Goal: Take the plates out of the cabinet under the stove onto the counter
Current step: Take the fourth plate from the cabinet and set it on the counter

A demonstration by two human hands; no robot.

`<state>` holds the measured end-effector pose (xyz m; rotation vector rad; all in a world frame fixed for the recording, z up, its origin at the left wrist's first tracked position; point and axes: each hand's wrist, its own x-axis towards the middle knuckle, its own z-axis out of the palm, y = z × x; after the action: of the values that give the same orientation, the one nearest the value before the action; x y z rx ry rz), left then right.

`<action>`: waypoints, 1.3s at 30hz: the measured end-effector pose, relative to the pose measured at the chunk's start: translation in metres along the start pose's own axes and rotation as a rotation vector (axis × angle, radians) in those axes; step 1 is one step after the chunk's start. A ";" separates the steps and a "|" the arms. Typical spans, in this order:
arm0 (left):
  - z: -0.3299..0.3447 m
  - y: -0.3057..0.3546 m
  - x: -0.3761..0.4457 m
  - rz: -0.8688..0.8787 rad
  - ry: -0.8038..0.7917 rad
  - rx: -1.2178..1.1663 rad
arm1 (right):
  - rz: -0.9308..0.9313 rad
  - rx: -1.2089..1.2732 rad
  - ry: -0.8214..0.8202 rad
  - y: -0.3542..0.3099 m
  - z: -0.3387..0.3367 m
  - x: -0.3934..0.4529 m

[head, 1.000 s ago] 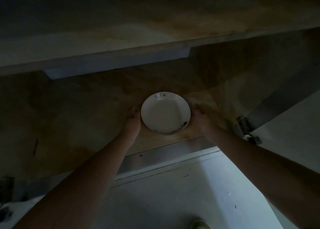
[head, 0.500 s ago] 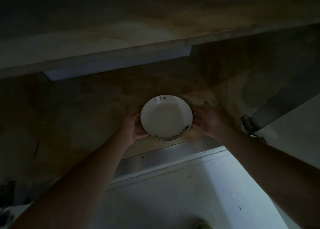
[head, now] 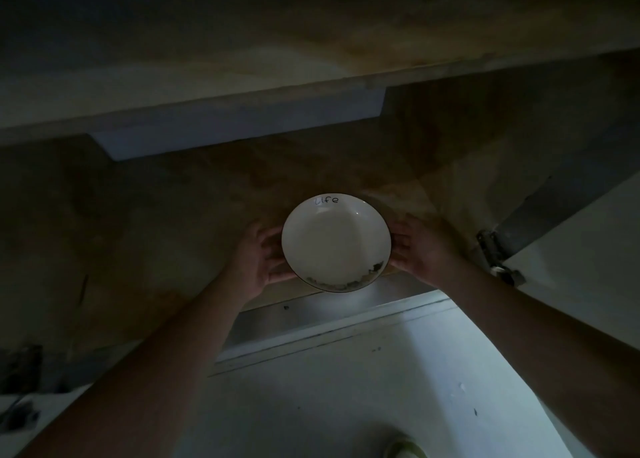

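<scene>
round white ceramic plate [head: 336, 243] level between hands | left hand [head: 258, 262] and right hand [head: 424, 249] clasp opposite rims | cabinet's front edge [head: 332, 310] just nearer

Dim, murky, heavily shadowed interior

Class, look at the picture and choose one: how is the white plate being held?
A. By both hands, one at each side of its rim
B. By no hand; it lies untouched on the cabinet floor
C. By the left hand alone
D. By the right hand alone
A: the left hand and the right hand each cup an opposite side of the plate.
</scene>
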<state>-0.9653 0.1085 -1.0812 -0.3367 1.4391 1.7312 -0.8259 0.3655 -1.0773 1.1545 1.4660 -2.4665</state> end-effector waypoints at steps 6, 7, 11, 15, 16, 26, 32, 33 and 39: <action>-0.007 -0.007 -0.009 0.008 -0.010 -0.027 | -0.017 -0.063 0.101 0.005 0.011 -0.003; -0.009 -0.007 -0.010 0.015 -0.005 -0.026 | -0.017 -0.064 0.120 0.005 0.013 -0.004; -0.011 -0.010 -0.012 0.032 0.004 0.018 | -0.046 -0.121 0.141 0.005 0.018 -0.007; -0.014 -0.012 -0.011 0.068 0.005 0.112 | -0.061 -0.155 0.155 0.006 0.021 -0.008; -0.014 -0.013 -0.012 0.075 0.010 0.123 | -0.066 -0.170 0.158 0.007 0.021 -0.009; -0.009 -0.016 -0.059 0.061 0.099 0.109 | -0.089 -0.345 0.166 -0.001 0.033 -0.048; 0.000 0.007 -0.124 0.066 0.116 0.142 | -0.047 -0.382 0.143 -0.034 0.056 -0.115; 0.002 0.013 -0.137 0.076 0.120 0.148 | -0.039 -0.387 0.146 -0.041 0.059 -0.127; 0.019 0.038 -0.230 0.032 0.141 0.175 | 0.031 -0.395 0.174 -0.073 0.079 -0.206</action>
<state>-0.8464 0.0286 -0.8962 -0.3484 1.6930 1.6195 -0.7512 0.2792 -0.8745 1.3124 1.8532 -1.9673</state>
